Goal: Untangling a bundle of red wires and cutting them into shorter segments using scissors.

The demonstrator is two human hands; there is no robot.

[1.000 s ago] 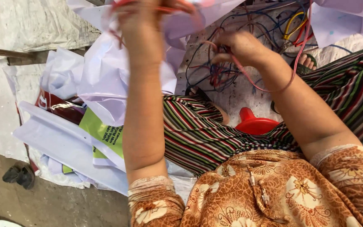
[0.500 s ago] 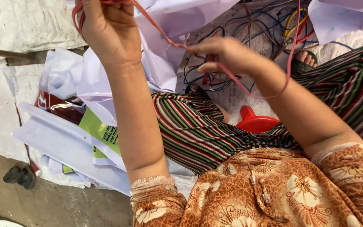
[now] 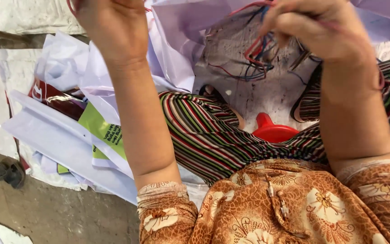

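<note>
Thin red wire is pinched shut in the right hand above the tangle on the floor sheet — light, floppy, snag-prone. Left hand is raised; its grip can't be told.

Glossy plastic sheets (white), matt cloth trousers, smooth plastic-coated wires, rough floor.

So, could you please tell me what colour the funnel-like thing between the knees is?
Red funnel, head view.
</note>
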